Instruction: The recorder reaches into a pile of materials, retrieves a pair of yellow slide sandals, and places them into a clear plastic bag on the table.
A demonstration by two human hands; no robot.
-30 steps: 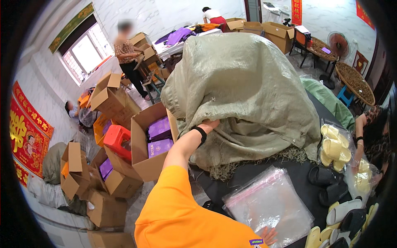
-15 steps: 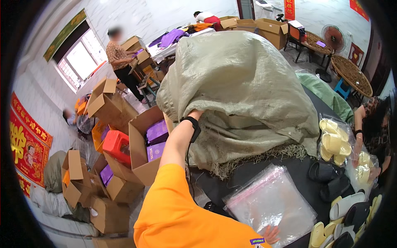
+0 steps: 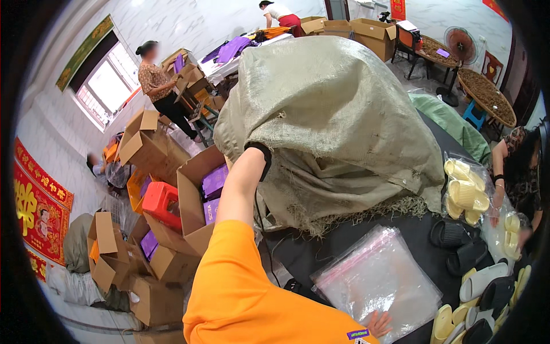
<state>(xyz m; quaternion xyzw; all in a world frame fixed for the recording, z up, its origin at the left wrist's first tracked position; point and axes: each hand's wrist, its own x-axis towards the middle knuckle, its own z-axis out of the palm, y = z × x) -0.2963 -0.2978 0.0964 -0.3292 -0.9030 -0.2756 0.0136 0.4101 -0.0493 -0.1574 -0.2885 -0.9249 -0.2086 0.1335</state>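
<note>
A large grey-green woven sack (image 3: 344,114) is heaped on the black tabletop in front of me. My left arm, in an orange sleeve, reaches into the sack's frayed opening. A black band (image 3: 264,160) shows at the wrist, and the sack hides my left hand. On a stack of clear plastic bags (image 3: 381,281) with a pink edge strip, my right hand (image 3: 378,325) lies near the lower edge, fingers spread. Right of the bags are black slippers (image 3: 455,241), a clear bag of pale yellow slippers (image 3: 463,192) and a pile of loose slippers (image 3: 475,304).
Cardboard boxes (image 3: 166,264) with purple packages crowd the left side, with a red plastic jug (image 3: 160,203) among them. At the right edge a co-worker's arm (image 3: 498,160) reaches toward bagged slippers. Two more people stand by a far table. A fan (image 3: 460,45) is behind.
My left arm has pushed deeper into the sack, so the wrist band is now partly covered. The co-worker at the right has leaned forward. My right hand stays on the bags.
</note>
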